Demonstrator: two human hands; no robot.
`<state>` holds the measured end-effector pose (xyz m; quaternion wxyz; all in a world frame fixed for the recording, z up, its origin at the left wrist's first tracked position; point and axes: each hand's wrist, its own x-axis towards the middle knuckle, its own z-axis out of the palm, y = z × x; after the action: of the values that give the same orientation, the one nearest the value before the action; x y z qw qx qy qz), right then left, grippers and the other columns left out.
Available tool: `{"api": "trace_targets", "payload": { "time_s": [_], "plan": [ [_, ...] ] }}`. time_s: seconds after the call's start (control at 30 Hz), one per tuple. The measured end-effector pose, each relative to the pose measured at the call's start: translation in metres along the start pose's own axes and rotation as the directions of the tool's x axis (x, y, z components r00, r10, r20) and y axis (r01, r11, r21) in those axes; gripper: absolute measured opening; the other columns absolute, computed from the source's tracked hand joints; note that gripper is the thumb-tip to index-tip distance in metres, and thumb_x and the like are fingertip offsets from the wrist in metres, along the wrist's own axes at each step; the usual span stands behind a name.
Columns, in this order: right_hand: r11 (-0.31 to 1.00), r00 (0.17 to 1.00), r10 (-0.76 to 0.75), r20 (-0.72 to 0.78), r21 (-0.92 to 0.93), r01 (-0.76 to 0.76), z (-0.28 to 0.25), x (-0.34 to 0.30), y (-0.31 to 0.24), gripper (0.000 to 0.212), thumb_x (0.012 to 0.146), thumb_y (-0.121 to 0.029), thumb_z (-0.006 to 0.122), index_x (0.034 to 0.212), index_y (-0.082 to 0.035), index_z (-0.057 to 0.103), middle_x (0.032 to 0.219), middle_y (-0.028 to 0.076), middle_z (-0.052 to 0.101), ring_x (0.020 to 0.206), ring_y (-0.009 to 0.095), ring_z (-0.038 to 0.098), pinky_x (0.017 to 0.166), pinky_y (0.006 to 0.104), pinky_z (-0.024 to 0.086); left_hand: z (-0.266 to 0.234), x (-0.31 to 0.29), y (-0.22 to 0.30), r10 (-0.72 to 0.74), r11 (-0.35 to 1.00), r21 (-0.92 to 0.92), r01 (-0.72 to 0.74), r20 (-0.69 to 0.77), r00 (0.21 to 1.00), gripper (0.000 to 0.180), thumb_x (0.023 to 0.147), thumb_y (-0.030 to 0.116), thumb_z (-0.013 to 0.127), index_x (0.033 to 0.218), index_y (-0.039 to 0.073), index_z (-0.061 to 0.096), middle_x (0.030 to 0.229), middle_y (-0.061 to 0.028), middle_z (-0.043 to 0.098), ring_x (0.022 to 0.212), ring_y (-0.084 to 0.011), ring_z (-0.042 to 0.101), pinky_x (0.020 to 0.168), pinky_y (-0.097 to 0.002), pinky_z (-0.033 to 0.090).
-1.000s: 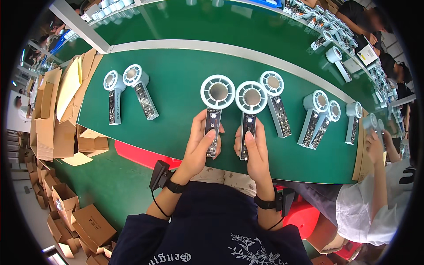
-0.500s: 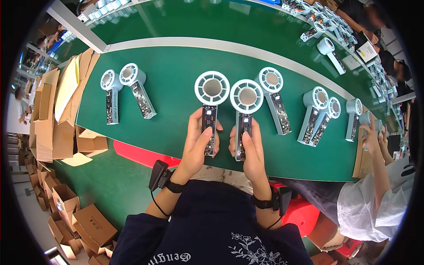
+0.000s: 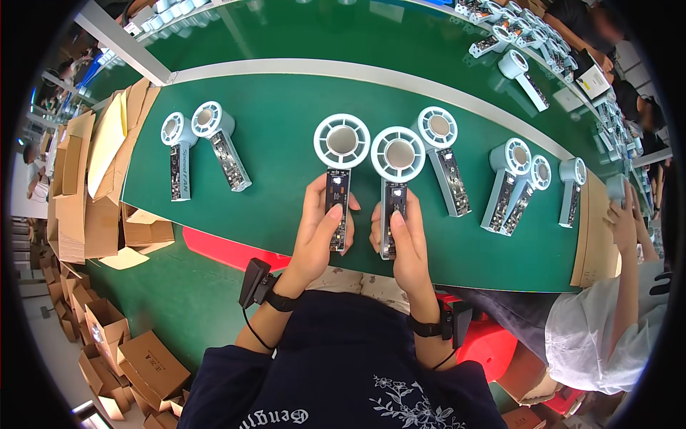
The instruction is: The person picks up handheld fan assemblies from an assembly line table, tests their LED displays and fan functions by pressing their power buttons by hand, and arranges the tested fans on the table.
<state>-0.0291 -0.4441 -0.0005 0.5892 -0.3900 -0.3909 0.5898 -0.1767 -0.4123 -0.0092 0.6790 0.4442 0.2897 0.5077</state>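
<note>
Gripped upright by its handle, a light-blue handheld fan [image 3: 338, 187] is in my left hand [image 3: 312, 236], thumb pressed on the bare circuit board. My right hand [image 3: 407, 247] holds a second handheld fan [image 3: 394, 196] the same way, thumb on its board. Both fans have round ringed heads pointing away from me, side by side and nearly touching. Close behind the right one lies another fan [image 3: 449, 182] on the green table [image 3: 279, 107]. My fingers behind the handles are partly hidden.
Two fans [image 3: 227, 161] lie at the table's left; several more, one of them a fan [image 3: 500, 200], lie at the right. Opened cardboard [image 3: 93, 186] borders the left edge. Beyond a pale rail [image 3: 300, 67] runs a green belt with fans. A co-worker's hand [image 3: 623, 218] is at far right.
Both my hands and their fans stay almost still. Fans on the belt beyond the rail have shifted left and away. The co-worker's hands have moved right with a fan part, off the table's right end.
</note>
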Motion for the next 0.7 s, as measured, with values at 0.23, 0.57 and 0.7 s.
{"api": "trace_targets", "payload": {
  "time_s": [0.23, 0.57, 0.7],
  "plan": [
    [0.999, 1.0, 0.009, -0.003, -0.033, -0.009, 0.0005, -0.0006, -0.0017, 0.039, 0.099, -0.023, 0.037, 0.131, 0.0, 0.031, 0.095, 0.007, 0.049, 0.068, 0.008, 0.047, 0.057, 0.0221, 0.041, 0.0043, 0.0018, 0.0, 0.011, 0.998, 0.066, -0.007, -0.06, 0.998, 0.041, 0.095, 0.022, 0.039, 0.129, 0.001, 0.027, 0.101, -0.015, 0.05, 0.053, -0.0106, 0.048, 0.039, -0.0221, 0.038],
    [0.998, 1.0, -0.005, 0.0, -0.067, 0.005, 0.0012, -0.0005, -0.0019, 0.039, 0.1, -0.024, 0.036, 0.13, 0.0, 0.032, 0.094, 0.007, 0.049, 0.066, 0.008, 0.046, 0.056, 0.0216, 0.041, 0.0016, 0.0022, 0.0014, 0.01, 1.0, 0.02, -0.01, -0.006, 1.0, 0.039, 0.098, 0.018, 0.036, 0.133, 0.003, 0.025, 0.105, -0.0136, 0.05, 0.057, -0.0087, 0.049, 0.045, -0.0201, 0.041],
    [0.999, 1.0, 0.002, 0.024, -0.044, -0.001, -0.0005, 0.0, -0.0006, 0.039, 0.1, -0.024, 0.035, 0.13, 0.0, 0.032, 0.093, 0.007, 0.05, 0.064, 0.008, 0.046, 0.055, 0.0212, 0.04, 0.0023, 0.0027, 0.0014, 0.016, 0.999, 0.03, -0.016, -0.02, 1.0, 0.038, 0.099, 0.019, 0.036, 0.131, 0.003, 0.026, 0.105, -0.0138, 0.051, 0.056, -0.0088, 0.049, 0.045, -0.0205, 0.041]
  ]
}}
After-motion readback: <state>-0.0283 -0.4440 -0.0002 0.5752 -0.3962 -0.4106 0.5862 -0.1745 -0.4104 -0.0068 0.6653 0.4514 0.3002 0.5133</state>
